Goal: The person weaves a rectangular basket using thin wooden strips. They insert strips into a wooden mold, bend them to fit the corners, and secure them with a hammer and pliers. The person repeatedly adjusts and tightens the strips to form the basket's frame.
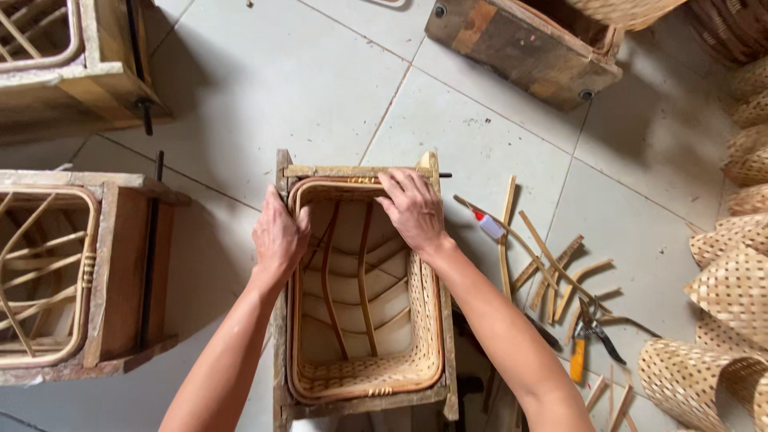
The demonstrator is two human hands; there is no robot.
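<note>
A woven basket (pixel 364 320) sits snug inside a wooden frame (pixel 282 376) on the tiled floor (pixel 264 88), and it looks light, springy and easily cracked at its thin ribs — the stiff bent rim seems the safest place to grip. The left hand (pixel 278 236) rests on the left rim with fingers curled over the edge, while the right hand (pixel 412 208) lies flat at the far right corner, fingers spread and pressing down, not closed around anything. Beyond lie loose bamboo strips (pixel 552 268), cutters (pixel 588 328) and more wooden frames (pixel 524 48) — stacked baskets (pixel 736 288) at the right.
</note>
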